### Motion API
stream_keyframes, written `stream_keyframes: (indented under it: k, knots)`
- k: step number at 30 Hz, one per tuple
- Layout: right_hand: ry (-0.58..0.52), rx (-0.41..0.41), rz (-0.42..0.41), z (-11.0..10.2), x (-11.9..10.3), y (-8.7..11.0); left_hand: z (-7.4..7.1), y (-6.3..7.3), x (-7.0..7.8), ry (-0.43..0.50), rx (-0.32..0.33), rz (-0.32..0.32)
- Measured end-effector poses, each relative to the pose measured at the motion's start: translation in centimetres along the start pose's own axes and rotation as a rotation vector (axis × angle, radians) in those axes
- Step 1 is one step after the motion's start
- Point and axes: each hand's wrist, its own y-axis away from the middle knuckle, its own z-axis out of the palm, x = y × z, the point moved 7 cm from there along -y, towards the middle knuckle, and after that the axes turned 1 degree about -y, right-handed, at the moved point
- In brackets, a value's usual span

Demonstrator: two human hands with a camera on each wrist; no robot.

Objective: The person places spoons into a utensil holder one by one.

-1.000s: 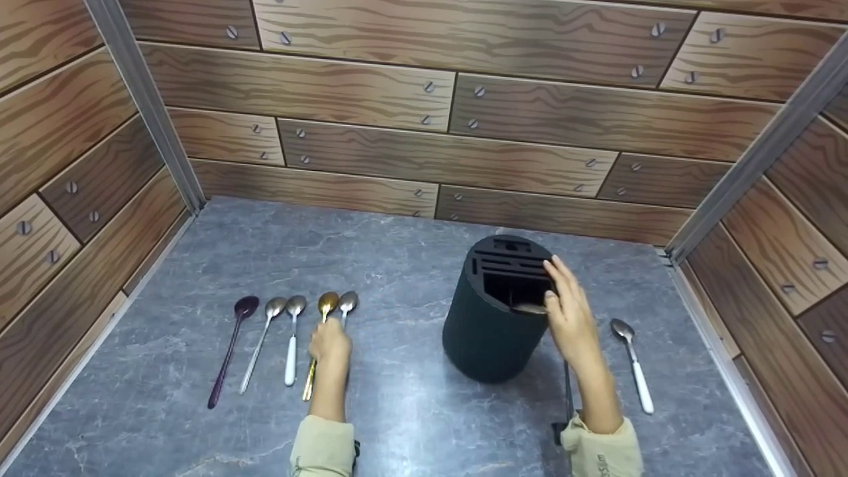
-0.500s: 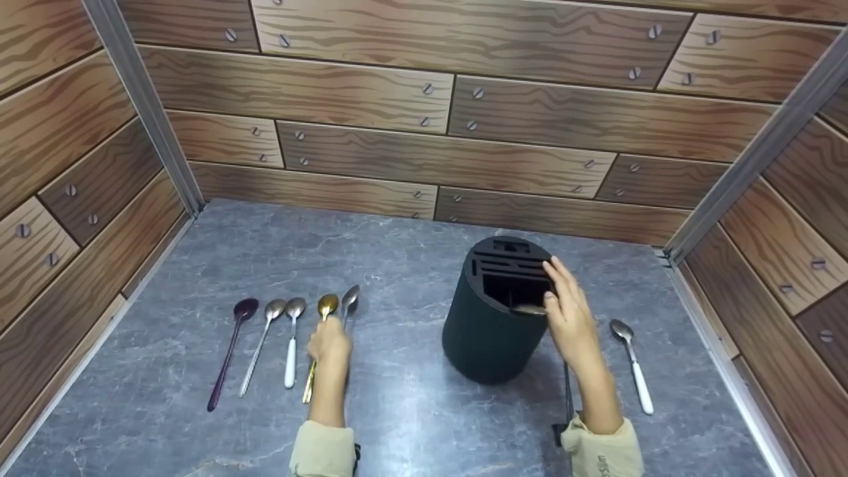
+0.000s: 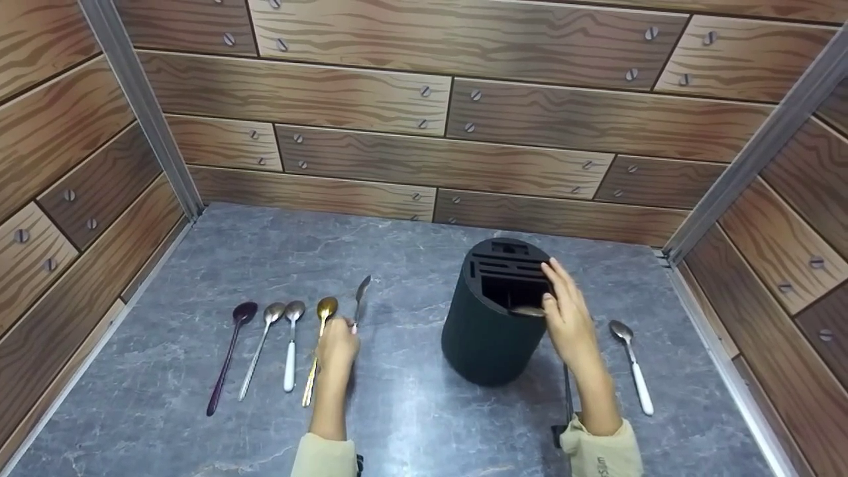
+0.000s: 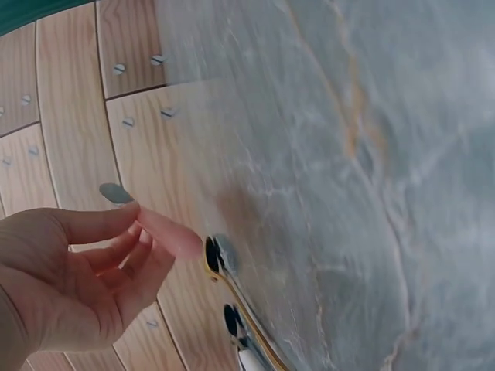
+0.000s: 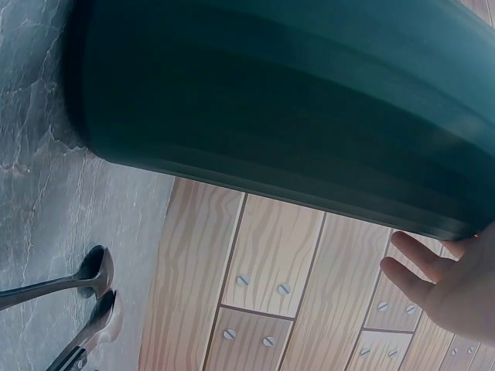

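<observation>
My left hand [image 3: 338, 348] pinches a spoon with a pink handle [image 4: 174, 234] between thumb and fingers. In the head view its metal bowl [image 3: 362, 288] stands nearly edge-on, pointing away. Beside that hand lies a gold spoon [image 3: 326, 308]. Farther left are a white-handled spoon [image 3: 290, 364], a silver spoon [image 3: 255, 361] and a dark purple spoon [image 3: 225, 361]. My right hand [image 3: 571, 324] rests with extended fingers against the upper side of a dark green cylindrical utensil holder [image 3: 487, 344]. The holder stands upright, its top cut with slots and a large opening.
Right of the holder lies another white-handled spoon [image 3: 637, 381]. A second spoon [image 5: 97, 274] lies near it in the right wrist view, partly hidden by my right forearm in the head view. Wood-patterned walls [image 3: 371, 152] enclose the grey marbled table [image 3: 411, 265] at back and sides.
My left hand has lifted the rightmost spoon of the left row and shifted slightly right; its bowl has turned from face-up to edge-on. The right hand stays at the holder.
</observation>
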Motion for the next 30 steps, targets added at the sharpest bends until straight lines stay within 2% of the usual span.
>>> stream_keyframes:
  k: [4,11,15,24,30]
  knots:
    - [0.002,-0.006,-0.004,0.1,-0.1,-0.1,-0.1,0.4,0.7,0.031,0.051,0.078]
    - [-0.005,-0.005,-0.023,0.1,-0.4,-0.1,-0.1,0.8,1.2,0.086,0.024,0.082]
    - [-0.002,-0.001,-0.020,0.0,-0.3,-0.1,-0.5,1.0,1.8,0.120,0.044,0.114]
    - [-0.001,0.004,-0.009,0.0,-0.2,0.1,-0.9,2.1,3.9,0.216,0.094,0.247]
    - [0.004,0.000,0.007,-0.1,0.0,0.1,-0.7,2.9,5.3,0.293,0.125,0.311]
